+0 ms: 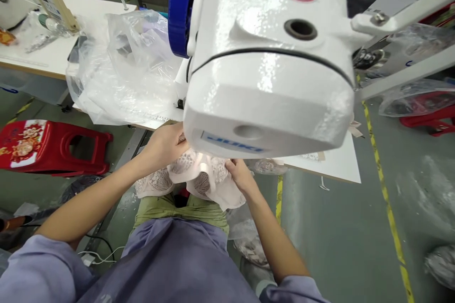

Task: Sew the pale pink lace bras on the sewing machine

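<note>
Head view. Pale lace bra (pixel 217 177) lies under the front of the sewing machine (pixel 270 104), above the wearer's lap, lower cups hanging toward green cloth (pixel 149 210). Left hand (pixel 165 147) at the bra's left side, fingertips partly hidden by machine head; cannot tell whether they pinch. Right hand (pixel 242 176) at the right side, thumb and curled fingers pinching the lace edge. Clear plastic bag (pixel 131 75) on table beyond left hand; red stool (pixel 57 147) at left.
</note>
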